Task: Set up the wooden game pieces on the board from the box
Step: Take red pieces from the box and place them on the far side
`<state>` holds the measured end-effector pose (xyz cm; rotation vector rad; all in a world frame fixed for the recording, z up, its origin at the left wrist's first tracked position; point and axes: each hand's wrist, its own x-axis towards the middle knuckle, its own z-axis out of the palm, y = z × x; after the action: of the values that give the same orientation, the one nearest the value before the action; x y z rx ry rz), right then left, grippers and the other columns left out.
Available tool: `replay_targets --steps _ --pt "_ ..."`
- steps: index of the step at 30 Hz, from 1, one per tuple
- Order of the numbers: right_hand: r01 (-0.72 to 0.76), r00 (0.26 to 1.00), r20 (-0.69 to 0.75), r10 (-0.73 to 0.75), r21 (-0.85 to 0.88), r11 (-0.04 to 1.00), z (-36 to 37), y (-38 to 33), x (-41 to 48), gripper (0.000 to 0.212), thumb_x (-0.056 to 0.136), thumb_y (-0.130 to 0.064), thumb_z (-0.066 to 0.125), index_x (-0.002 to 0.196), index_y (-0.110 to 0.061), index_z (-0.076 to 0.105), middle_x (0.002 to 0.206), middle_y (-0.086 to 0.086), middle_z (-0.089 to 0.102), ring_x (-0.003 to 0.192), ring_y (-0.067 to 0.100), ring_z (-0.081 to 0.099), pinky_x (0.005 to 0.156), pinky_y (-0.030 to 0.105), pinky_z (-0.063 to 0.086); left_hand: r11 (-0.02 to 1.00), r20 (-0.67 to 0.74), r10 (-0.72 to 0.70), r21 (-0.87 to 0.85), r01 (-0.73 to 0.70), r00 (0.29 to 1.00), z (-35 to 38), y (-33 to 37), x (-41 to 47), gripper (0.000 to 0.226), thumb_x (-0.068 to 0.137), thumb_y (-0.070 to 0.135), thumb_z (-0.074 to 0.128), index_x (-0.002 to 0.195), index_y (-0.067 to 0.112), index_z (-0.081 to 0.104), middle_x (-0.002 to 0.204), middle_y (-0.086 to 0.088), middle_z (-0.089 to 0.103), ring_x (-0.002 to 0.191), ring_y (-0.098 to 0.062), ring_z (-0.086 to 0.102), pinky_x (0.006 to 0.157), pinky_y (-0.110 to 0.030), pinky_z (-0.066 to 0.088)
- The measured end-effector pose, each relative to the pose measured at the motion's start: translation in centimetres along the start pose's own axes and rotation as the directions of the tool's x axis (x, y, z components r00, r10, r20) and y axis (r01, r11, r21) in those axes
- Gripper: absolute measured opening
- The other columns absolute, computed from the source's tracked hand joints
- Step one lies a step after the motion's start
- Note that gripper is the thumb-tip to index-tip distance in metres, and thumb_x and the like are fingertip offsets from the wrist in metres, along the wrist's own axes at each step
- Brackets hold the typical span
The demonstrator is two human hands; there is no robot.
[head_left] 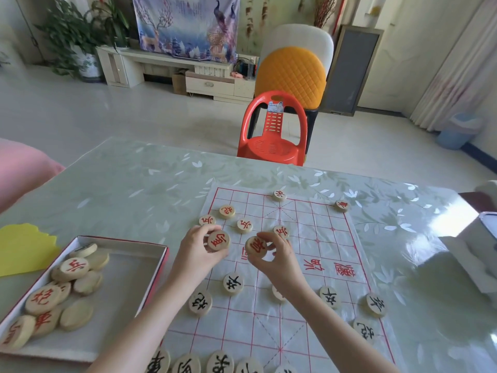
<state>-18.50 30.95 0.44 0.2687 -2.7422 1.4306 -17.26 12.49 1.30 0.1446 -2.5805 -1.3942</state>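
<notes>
A white sheet board (309, 267) with a red grid lies on the table. Several round wooden pieces stand on it, red-lettered ones at the far side and black-lettered ones (233, 283) near me. My left hand (195, 254) grips a red-lettered piece (218, 240) above the board's left middle. My right hand (277, 258) pinches another red-lettered piece (256, 246) beside it. An open shallow box (129, 289) at the left holds several more pieces (72, 269), some face down.
A yellow sheet (24, 249) lies behind the box at the left edge. White boxes (473, 254) sit at the table's right edge. A red plastic chair (273, 130) stands beyond the far side. Green leaf-patterned cloth (134, 189) covers the table.
</notes>
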Motion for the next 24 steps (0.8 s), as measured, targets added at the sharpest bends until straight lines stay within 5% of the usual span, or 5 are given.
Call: replay_targets --steps 10,24 --pt "0.007 0.998 -0.06 -0.01 -0.044 0.999 -0.2 2.5 13.2 0.044 0.075 -0.026 0.072 0.115 -0.014 0.058 0.112 0.004 0.06 0.11 0.022 0.045 0.095 0.033 0.04 0.999 -0.051 0.007 0.036 -0.005 0.999 3.5 -0.2 10.2 0.048 0.064 0.017 0.081 0.108 0.019 0.062 0.105 0.001 0.059 0.099 -0.017 0.058 0.087 -0.029 0.048" --pt "-0.075 0.997 -0.021 0.072 -0.344 0.936 4.3 6.3 24.9 0.049 0.079 -0.034 0.065 0.122 -0.014 0.054 0.116 0.008 0.06 0.114 0.027 0.036 0.092 0.035 0.033 0.977 -0.066 -0.05 0.202 0.063 0.997 7.9 -3.4 21.3 0.053 0.065 0.024 0.081 0.113 0.017 0.061 0.117 -0.006 0.061 0.109 -0.024 0.055 0.094 -0.037 0.046"
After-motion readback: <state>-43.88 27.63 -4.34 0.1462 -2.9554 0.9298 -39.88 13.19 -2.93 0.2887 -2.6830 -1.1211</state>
